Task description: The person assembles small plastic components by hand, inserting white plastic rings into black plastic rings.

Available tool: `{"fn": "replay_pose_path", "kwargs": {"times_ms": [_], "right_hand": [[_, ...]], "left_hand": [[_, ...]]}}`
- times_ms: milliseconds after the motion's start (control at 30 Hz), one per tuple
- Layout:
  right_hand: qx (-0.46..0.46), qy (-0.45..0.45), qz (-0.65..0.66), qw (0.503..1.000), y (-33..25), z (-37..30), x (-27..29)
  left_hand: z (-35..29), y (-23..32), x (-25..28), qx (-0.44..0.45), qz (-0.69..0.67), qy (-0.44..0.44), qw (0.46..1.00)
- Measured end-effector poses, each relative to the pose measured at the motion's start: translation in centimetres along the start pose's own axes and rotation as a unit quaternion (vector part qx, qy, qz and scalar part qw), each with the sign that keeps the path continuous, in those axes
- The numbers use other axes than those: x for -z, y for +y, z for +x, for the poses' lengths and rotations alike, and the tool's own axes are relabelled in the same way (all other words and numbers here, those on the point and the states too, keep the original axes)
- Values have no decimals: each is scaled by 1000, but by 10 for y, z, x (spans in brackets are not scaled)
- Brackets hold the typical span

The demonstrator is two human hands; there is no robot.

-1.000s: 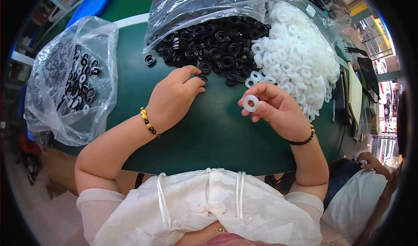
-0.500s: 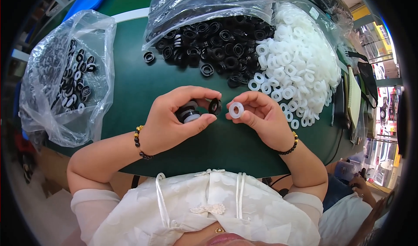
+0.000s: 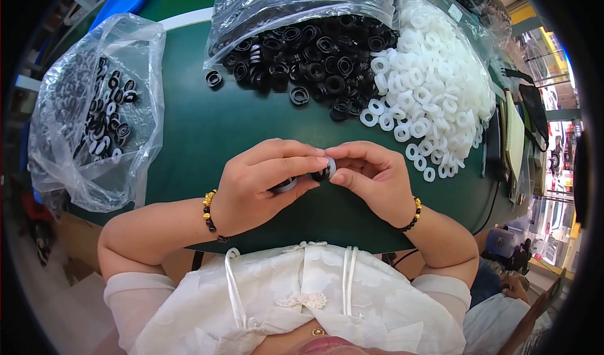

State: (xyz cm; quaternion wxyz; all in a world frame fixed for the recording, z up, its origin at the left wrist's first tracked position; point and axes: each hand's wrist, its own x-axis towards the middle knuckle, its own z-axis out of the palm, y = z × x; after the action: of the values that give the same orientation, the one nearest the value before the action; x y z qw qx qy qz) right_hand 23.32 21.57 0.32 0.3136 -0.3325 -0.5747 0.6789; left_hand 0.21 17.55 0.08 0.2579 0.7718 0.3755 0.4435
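Between my two hands a black plastic ring (image 3: 319, 174) and a white ring (image 3: 330, 166) are pressed against each other. My left hand (image 3: 267, 172) pinches the black ring at its fingertips and keeps at least one more black-and-white ring piece (image 3: 286, 184) in its palm, mostly hidden by the fingers. The fingers of my right hand (image 3: 374, 176) close on the white ring from the right. Beyond my hands lie a heap of black rings (image 3: 314, 59) and, to its right, a heap of white rings (image 3: 434, 97).
A clear plastic bag (image 3: 148, 116) at the left holds several black-and-white pieces (image 3: 104, 122). Another clear bag (image 3: 289, 3) covers the back of the black heap. Notebooks (image 3: 513, 141) stand at the right edge of the green table (image 3: 195, 135). Another person's hand (image 3: 514, 287) shows at lower right.
My hands have come together, bringing the white ring against the black ring. The left fingers have turned down over the pieces in the palm.
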Motion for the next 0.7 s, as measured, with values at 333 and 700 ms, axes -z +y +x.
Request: {"fn": "replay_pose_path", "kwargs": {"times_ms": [333,700], "right_hand": [[69,14,-28,997,5,0,3],[144,2,-80,986,12,-1,1]], "left_hand": [[-1,-1,-2,2,-17,12,1000],[-3,-6,-7,-26,-9,14,1000]]}}
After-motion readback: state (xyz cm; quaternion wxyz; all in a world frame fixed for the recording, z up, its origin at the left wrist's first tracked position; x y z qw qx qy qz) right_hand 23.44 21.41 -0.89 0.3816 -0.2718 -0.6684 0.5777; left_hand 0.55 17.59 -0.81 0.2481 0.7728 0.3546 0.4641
